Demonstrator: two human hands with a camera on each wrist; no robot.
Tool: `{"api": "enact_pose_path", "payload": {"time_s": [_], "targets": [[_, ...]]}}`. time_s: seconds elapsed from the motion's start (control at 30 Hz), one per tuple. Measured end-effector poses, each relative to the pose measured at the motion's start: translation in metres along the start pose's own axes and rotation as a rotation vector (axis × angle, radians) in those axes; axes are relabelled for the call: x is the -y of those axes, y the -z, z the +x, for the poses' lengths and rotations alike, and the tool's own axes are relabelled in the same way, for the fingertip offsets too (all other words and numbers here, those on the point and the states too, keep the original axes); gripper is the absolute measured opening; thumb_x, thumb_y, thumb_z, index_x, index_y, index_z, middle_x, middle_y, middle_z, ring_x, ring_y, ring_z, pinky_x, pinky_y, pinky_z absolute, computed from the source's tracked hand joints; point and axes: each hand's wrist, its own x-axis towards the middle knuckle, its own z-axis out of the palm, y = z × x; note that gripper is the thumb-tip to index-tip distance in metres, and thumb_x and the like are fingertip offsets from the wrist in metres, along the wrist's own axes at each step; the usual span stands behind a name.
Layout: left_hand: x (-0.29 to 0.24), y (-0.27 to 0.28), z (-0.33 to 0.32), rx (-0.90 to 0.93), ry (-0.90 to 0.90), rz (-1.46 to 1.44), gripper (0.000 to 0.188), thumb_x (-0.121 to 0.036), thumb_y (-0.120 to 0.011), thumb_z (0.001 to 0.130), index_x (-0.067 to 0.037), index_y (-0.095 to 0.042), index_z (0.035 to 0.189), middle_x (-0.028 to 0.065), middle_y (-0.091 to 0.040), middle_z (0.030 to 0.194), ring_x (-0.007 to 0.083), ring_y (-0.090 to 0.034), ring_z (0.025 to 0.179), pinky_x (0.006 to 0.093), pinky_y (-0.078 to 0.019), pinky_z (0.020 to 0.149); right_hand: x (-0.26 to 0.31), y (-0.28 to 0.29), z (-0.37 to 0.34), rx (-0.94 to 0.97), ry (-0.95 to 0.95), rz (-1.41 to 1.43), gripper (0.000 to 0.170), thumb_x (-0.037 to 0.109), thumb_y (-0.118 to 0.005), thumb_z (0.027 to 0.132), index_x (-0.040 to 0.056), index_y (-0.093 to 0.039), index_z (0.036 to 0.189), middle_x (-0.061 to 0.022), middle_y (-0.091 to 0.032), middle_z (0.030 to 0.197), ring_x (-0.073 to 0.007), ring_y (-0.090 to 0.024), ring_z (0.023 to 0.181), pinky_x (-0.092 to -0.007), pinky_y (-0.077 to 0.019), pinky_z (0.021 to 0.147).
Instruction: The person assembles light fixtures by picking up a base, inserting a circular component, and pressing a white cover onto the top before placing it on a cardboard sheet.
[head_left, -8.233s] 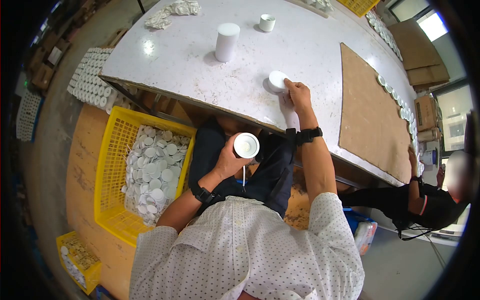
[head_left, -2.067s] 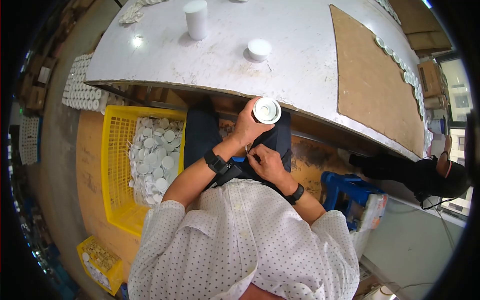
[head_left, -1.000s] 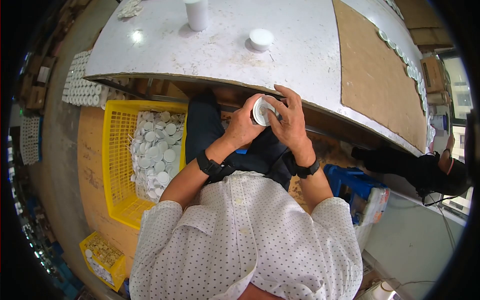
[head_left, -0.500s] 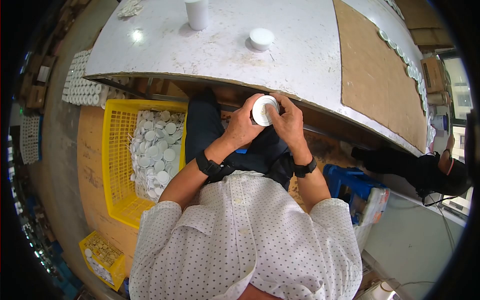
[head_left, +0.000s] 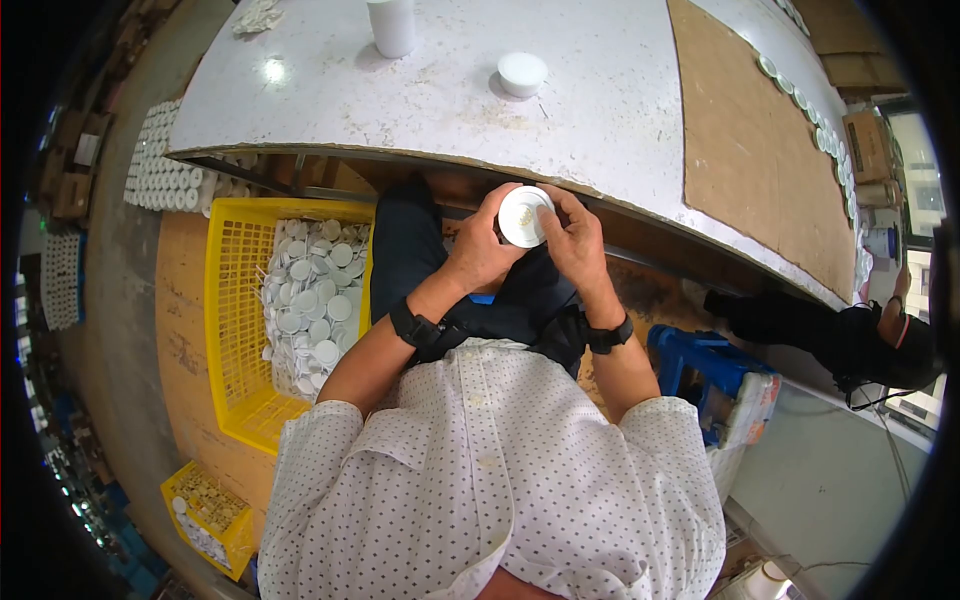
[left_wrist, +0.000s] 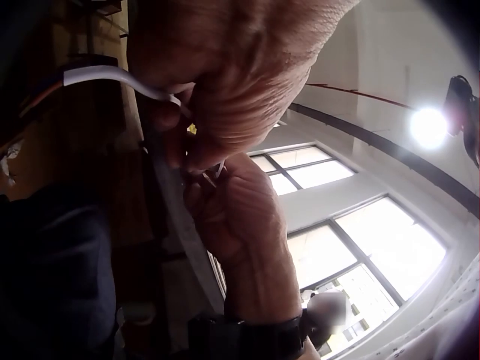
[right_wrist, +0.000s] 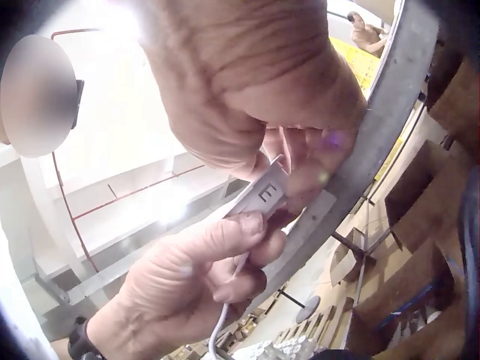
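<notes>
our left hand (head_left: 480, 250) and right hand (head_left: 579, 246) grip the white cup (head_left: 520, 222) from both sides, its face turned up between them, the right thumb (head_left: 551, 226) reaching over the rim. the white cable (left_wrist: 105, 73) runs out from the grip. we'd do best to brace with the left, press evenly with that thumb, and leave the cable slack.
</notes>
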Motion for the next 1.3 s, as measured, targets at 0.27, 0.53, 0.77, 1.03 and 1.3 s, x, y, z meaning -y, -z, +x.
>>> {"api": "enact_pose_path", "payload": {"time_s": [0.27,0.53,0.77,1.03,1.3], "targets": [[0.007,0.0,-0.002,0.118,0.067,-0.282,0.061,-0.001,-0.063,0.068,-0.003,-0.037,0.123,0.0153,-0.058,0.102,0.0197,-0.057,0.093,0.0282,-0.0462,0.08,0.008,-0.001,-0.001,-0.035,0.021,-0.109,0.024,0.009,-0.056,0.081,0.0003,-0.058,0.103,-0.0096,-0.063,0.082,-0.0097,-0.058,0.07,-0.0231,-0.0461,0.062],[0.01,0.003,0.001,0.115,0.25,-0.357,0.04,-0.004,-0.048,0.078,0.0,-0.045,0.117,0.014,-0.059,0.1,0.0177,-0.057,0.088,0.0275,-0.0463,0.076,0.002,-0.006,-0.006,-0.111,0.084,-0.231,0.023,0.01,-0.058,0.078,0.0015,-0.06,0.099,-0.0145,-0.063,0.084,-0.0202,-0.061,0.071,-0.0275,-0.0474,0.064],[0.017,-0.001,0.0,0.048,0.192,-0.276,0.035,-0.003,-0.047,0.078,0.0,-0.05,0.112,0.0147,-0.06,0.099,0.0186,-0.058,0.087,0.0277,-0.0466,0.075,0.0,-0.008,-0.008,-0.098,0.079,-0.236,0.021,0.007,-0.058,0.079,0.0004,-0.059,0.099,-0.0071,-0.063,0.08,-0.0082,-0.055,0.069,-0.0224,-0.0456,0.062],[0.014,-0.001,0.0,0.062,0.228,-0.28,0.035,-0.002,-0.047,0.077,0.0,-0.05,0.112,0.0138,-0.06,0.1,0.0178,-0.058,0.088,0.0273,-0.0464,0.077,0.004,-0.008,-0.01,-0.105,0.049,-0.279,0.02,0.011,-0.06,0.077,0.0014,-0.06,0.095,-0.0149,-0.062,0.085,-0.0232,-0.062,0.071,-0.0294,-0.0478,0.063],[0.022,-0.002,-0.002,0.1,0.232,-0.403,0.047,0.0,-0.055,0.072,-0.002,-0.046,0.118,0.0147,-0.058,0.102,0.0173,-0.057,0.091,0.0273,-0.0461,0.078,0.005,-0.009,-0.011,-0.125,0.061,-0.308,0.02,0.012,-0.06,0.077,0.0021,-0.059,0.094,-0.0152,-0.062,0.083,-0.0261,-0.062,0.072,-0.0309,-0.048,0.063]]}}
